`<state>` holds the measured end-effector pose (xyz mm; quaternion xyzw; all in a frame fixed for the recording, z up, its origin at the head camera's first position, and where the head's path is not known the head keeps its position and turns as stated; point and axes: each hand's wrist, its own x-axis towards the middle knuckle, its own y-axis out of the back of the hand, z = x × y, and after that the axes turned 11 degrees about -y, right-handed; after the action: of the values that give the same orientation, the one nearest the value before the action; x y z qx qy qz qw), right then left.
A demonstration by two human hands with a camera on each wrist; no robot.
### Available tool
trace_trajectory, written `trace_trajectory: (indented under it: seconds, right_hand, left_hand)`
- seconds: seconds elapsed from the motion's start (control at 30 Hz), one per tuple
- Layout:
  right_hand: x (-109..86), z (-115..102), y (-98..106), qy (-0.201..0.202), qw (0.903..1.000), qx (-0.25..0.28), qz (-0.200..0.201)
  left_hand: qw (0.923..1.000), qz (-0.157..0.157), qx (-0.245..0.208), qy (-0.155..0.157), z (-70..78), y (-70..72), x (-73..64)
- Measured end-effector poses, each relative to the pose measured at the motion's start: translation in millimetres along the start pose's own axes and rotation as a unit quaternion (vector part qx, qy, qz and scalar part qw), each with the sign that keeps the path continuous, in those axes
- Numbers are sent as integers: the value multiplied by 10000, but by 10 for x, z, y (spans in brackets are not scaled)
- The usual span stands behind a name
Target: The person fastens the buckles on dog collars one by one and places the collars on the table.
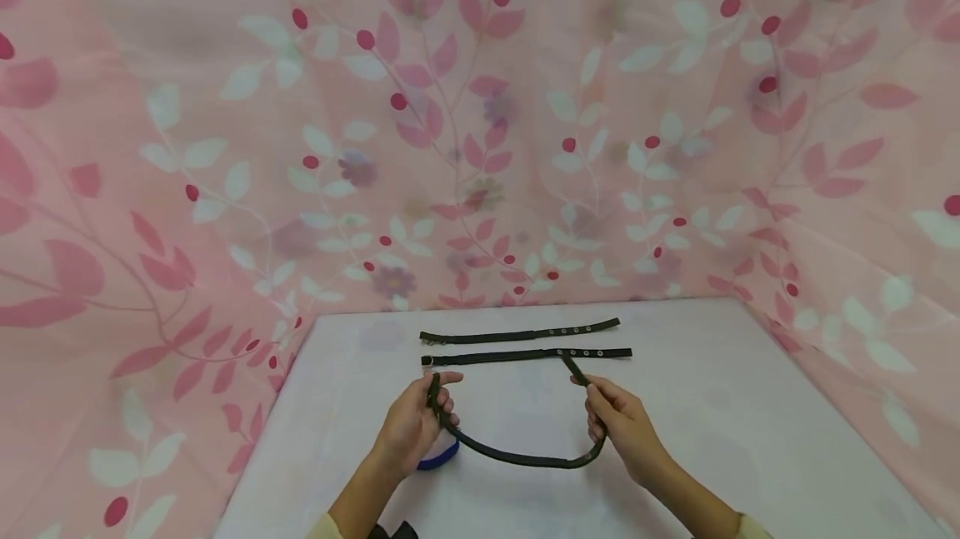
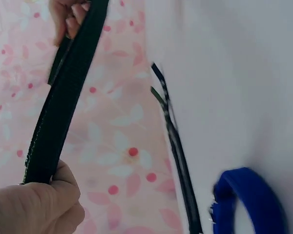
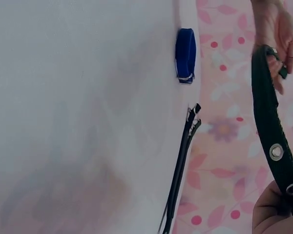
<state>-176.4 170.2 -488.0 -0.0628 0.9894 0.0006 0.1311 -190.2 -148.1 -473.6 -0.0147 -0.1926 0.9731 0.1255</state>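
Note:
A dark green collar (image 1: 525, 461) with metal eyelets hangs in a downward curve between my two hands, above the white table. My left hand (image 1: 411, 426) holds one end, with the index finger stretched out; in the right wrist view a bit of metal shows near that end. My right hand (image 1: 628, 431) pinches the eyelet end between thumb and fingers, and the tip sticks up beyond it. Two eyelets (image 3: 276, 151) show close to the right thumb. Behind the hands, two similar dark collars (image 1: 487, 338) (image 1: 487, 357) lie straight and side by side.
A blue collar (image 3: 186, 53), closed into a loop, stands on the table by my left hand. Part of a black object (image 1: 397, 531) shows at the bottom edge of the head view. Pink floral cloth (image 1: 480, 147) hangs behind and beside the white table (image 1: 712, 406).

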Motion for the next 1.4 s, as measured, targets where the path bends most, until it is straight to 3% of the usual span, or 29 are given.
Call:
trace_trajectory:
  seconds: [0.13,0.27,0.43,0.53,0.77,0.87,1.17,1.27,1.4]
  right_hand:
    - [9,-6,-34,18,9999,-109,61]
    - [-8,20,-23,438,9984,-352,75]
    - [-29,14,10,851,9942,-656,-32]
    - [-12,-26,4,971,9918,-821,108]
    - [54,-142,23,1184,9912,-584,59]
    - [64,-167,12,1160,9921,-483,11]
    - [71,-173,-96,802,9961,-260,-254]
    - [71,-146,-98,779,9959,-286,-360]
    - [69,-127,-101,788,9951,-302,-506]
  left_hand:
    - [9995,-162,23,-288,54,-79,-25]
    - [9985,-167,49,-514,51,-70,-26]
    - [9989,40,-145,-435,8,-40,-22]
    - [9983,144,-322,-455,7,-27,-3]
    - [9925,750,-848,-467,58,-23,16]
    - [9933,751,-794,-386,54,-21,9]
    - [9933,309,-1100,-195,121,-18,-28]
    - [9910,289,-1296,-155,133,-14,-31]
    - [9855,507,-1610,-155,120,-2,-31]
